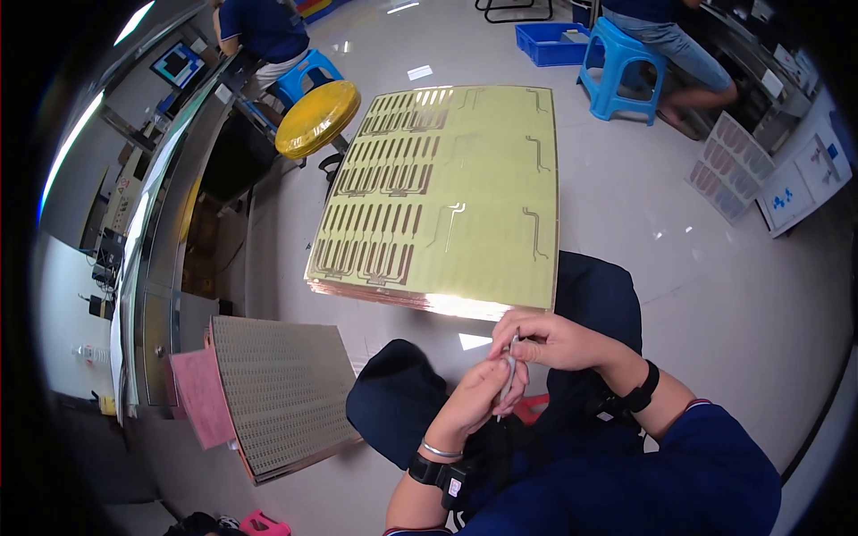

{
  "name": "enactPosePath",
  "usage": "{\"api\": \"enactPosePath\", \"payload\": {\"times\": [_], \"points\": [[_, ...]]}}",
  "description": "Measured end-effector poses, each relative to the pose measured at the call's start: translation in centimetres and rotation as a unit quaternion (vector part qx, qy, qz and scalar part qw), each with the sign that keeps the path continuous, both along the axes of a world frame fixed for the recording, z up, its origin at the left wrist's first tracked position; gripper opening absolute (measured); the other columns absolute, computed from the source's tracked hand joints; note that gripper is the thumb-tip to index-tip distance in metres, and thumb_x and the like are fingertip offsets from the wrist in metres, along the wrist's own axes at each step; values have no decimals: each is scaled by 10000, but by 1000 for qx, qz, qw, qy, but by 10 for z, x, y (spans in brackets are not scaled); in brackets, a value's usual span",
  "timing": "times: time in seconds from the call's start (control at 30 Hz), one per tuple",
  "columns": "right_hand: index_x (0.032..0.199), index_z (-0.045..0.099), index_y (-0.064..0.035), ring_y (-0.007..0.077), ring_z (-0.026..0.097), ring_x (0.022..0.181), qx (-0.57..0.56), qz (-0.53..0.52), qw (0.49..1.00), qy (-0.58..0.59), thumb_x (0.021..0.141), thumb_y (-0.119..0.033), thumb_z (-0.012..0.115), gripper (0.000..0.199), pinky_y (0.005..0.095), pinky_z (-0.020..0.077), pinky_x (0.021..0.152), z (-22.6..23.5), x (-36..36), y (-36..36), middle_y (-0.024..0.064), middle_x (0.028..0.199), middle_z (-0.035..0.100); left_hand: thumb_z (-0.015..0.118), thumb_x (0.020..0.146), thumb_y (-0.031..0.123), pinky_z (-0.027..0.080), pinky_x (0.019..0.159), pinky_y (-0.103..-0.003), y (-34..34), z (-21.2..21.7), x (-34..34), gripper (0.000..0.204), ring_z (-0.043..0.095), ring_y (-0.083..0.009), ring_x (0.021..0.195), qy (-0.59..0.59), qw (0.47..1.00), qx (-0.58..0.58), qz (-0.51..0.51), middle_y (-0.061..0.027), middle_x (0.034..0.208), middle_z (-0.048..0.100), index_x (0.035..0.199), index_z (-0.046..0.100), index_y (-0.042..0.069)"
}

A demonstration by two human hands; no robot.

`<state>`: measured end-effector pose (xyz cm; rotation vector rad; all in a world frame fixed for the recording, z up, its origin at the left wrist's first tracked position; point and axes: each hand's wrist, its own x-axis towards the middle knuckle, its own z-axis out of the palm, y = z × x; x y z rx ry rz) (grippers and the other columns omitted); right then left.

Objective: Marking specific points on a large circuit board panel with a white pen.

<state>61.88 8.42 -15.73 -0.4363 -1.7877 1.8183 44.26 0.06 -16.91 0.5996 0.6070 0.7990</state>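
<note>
Above my lap, my left hand is closed round a slim grey pen-like tool, held roughly upright. My right hand meets it from the right, its fingers pinched at the tool's upper end. Fingers cover much of the tool, so I cannot make out its exact kind. Just beyond my hands lies a stack of large copper-edged circuit panels. The top sheet is yellow-green, with rows of dark slots on its left half and thin bent traces towards the right.
At the lower left, a grey patterned panel stack leans beside a pink sheet. A yellow round stool stands behind the panels. Two people sit farther off, near blue stools and a blue bin. A long workbench runs along the left.
</note>
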Motion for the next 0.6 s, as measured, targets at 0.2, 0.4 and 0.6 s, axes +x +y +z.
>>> {"api": "enactPosePath", "payload": {"times": [0.2, 0.4, 0.6], "points": [[940, 625, -7, 127, 553, 833, -54, -69, 995, 48, 959, -177, 536, 193, 246, 464, 750, -22, -1, -9, 61, 980, 560, 396, 1013, 343, 273, 510, -198, -2, -11, 12, 362, 305, -52, 551, 28, 999, -5, 39, 50, 654, 374, 902, 534, 28], [941, 612, 17, 94, 532, 692, -122, -189, 972, 66, 968, -206, 525, 241, 234, 463, 657, -25, -9, -13, 59, 953, 569, 428, 1005, 246, 294, 554, -205, 13, -4, 34, 276, 333, -44, 618, 312, 917, 165, 185, 45, 681, 396, 875, 545, 32], [970, 616, 30, 87, 513, 674, -154, -107, 982, -17, 981, -279, 494, 332, 237, 455, 643, -19, 1, -1, 62, 894, 602, 412, 1014, 272, 214, 487, -181, 12, -15, 33, 280, 277, -11, 547, 250, 946, 120, 169, 87, 643, 360, 893, 541, 56]]}}
